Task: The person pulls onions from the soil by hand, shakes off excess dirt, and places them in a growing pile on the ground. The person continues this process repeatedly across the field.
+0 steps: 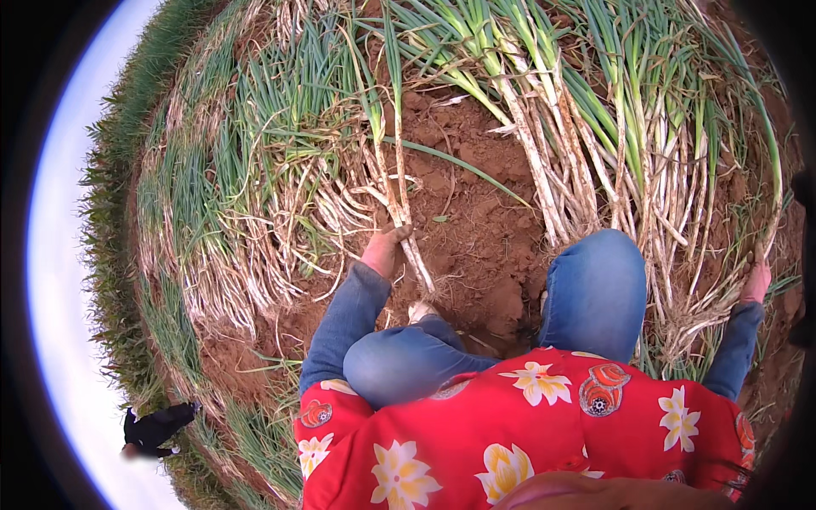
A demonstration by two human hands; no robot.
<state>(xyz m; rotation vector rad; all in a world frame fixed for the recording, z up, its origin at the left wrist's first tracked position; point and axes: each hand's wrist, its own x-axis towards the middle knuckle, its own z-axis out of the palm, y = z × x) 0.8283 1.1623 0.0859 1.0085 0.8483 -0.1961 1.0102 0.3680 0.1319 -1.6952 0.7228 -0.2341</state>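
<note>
My left hand is closed around the lower white part of a couple of green onions. Their roots hang just above the soil near my foot, and their green leaves point away from me. Far to the right, my right hand grips a long, bent green onion stalk; part of the fingers is hard to make out. Beside that hand lies a pile of green onions with rooty white ends towards me. Between my hands, thicker green onions lean together by my bent knee.
Reddish-brown soil with clods shows between the piles. To the left stretch dense rows of pulled green onions. Beyond them stands a strip of green plants. A person in dark clothes is at the far lower left.
</note>
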